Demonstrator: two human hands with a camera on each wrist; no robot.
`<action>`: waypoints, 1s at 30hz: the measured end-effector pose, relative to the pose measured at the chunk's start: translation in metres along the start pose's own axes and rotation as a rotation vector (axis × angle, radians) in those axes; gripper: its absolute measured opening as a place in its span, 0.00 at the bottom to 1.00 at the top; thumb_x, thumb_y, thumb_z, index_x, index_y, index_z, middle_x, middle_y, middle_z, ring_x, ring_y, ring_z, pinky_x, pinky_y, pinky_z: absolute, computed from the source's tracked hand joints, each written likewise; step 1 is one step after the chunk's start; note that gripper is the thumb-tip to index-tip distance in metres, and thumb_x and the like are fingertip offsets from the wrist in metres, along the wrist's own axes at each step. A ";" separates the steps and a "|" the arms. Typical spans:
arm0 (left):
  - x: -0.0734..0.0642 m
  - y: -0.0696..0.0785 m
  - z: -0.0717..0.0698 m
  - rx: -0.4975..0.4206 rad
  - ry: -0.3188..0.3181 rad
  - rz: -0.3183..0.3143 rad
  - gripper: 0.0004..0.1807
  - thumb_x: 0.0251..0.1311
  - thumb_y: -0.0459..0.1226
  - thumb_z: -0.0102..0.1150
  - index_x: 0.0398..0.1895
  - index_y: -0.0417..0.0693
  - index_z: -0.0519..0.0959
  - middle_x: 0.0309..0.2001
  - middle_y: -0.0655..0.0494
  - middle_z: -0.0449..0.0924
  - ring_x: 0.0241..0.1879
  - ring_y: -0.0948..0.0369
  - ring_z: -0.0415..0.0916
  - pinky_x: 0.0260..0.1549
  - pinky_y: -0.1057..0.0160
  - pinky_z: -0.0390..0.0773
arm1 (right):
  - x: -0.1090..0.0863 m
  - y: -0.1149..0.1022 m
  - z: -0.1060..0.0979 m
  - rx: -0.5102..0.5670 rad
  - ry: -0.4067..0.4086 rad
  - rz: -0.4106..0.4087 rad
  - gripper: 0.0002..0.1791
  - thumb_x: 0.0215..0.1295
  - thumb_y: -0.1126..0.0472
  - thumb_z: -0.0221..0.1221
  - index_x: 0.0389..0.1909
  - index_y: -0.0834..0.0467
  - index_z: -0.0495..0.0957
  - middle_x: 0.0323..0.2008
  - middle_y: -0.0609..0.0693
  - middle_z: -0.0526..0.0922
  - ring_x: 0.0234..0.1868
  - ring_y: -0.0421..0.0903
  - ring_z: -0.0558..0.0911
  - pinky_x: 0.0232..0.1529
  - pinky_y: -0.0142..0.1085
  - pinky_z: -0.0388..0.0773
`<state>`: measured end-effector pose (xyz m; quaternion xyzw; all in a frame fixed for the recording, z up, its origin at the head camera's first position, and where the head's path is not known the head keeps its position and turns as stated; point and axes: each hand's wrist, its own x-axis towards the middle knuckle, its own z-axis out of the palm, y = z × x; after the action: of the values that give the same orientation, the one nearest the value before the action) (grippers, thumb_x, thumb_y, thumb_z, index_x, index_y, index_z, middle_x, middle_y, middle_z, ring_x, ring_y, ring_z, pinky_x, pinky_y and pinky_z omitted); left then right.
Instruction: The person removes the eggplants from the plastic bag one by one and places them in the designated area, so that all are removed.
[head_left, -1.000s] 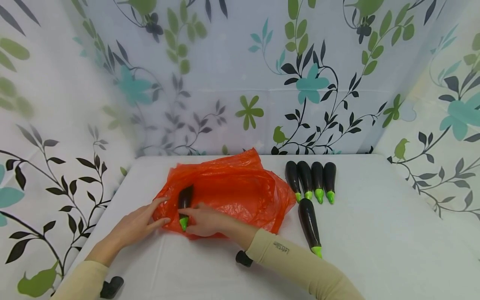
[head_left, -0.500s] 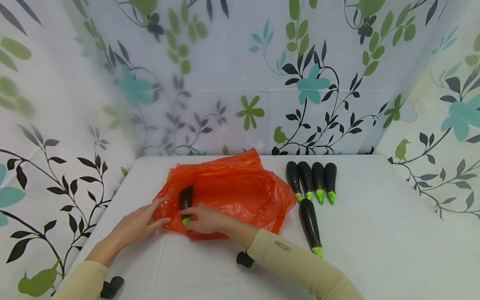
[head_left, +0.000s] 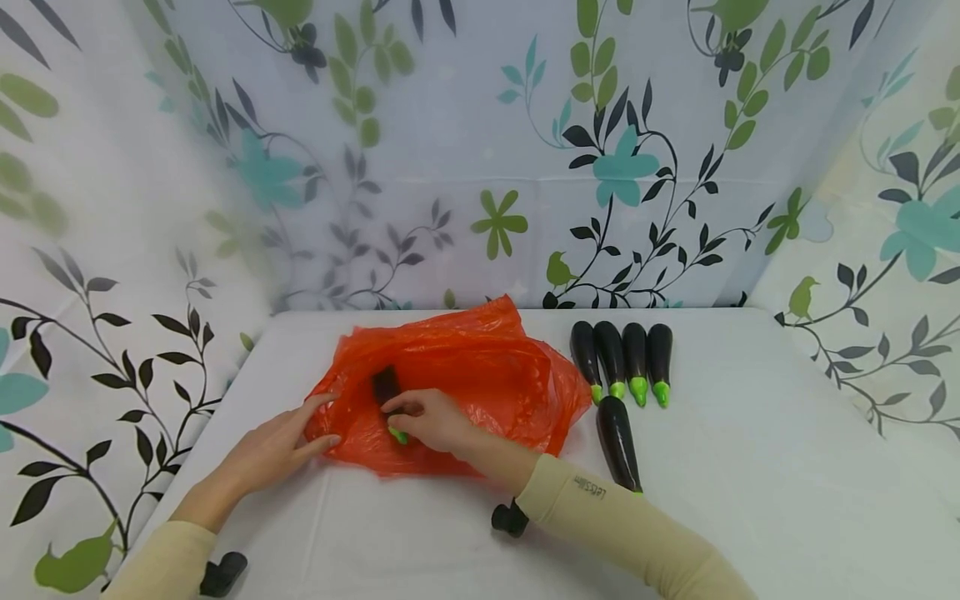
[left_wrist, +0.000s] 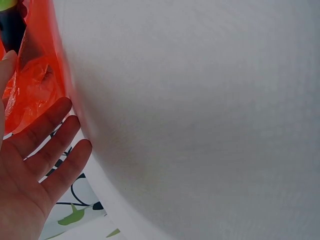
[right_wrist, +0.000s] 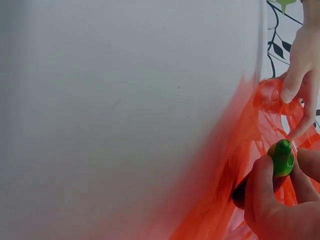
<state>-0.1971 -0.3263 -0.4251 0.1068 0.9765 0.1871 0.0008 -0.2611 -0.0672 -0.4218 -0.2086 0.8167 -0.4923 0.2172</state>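
Observation:
A red plastic bag (head_left: pixel 480 379) lies on the table, its opening toward me. Inside its left part my right hand (head_left: pixel 435 421) pinches a dark eggplant (head_left: pixel 386 384) near the green stem end. That green cap (right_wrist: pixel 281 159) sits between thumb and fingers in the right wrist view. The eggplant's far end points away from me, tilted to the left. At the bag's left rim my left hand (head_left: pixel 279 446) touches the plastic with thumb and index finger spread apart. In the left wrist view the other fingers (left_wrist: pixel 52 150) extend fairly straight beside the bag.
Several eggplants (head_left: pixel 634 358) stand in a row right of the bag, green ends toward me. One more eggplant (head_left: pixel 618 446) lies in front of them, partly behind the right sleeve (head_left: pixel 600 508). Patterned cloth (head_left: pixel 480 150) hangs behind the white table (head_left: pixel 765 450).
My right hand has moved right and slightly away from me, taking the eggplant along. The eggplant now tilts more to the left. My left hand has stayed in place.

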 end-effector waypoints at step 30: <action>0.000 -0.002 0.000 -0.007 -0.010 0.004 0.37 0.63 0.56 0.59 0.71 0.53 0.59 0.54 0.41 0.77 0.51 0.42 0.76 0.42 0.37 0.76 | -0.069 0.007 -0.058 0.005 -0.050 -0.003 0.21 0.66 0.55 0.63 0.58 0.34 0.77 0.59 0.46 0.73 0.56 0.49 0.70 0.44 0.41 0.80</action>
<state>-0.1973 -0.3278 -0.4257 0.1096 0.9756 0.1900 0.0055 -0.2381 0.0160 -0.3934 -0.2217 0.8095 -0.4891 0.2374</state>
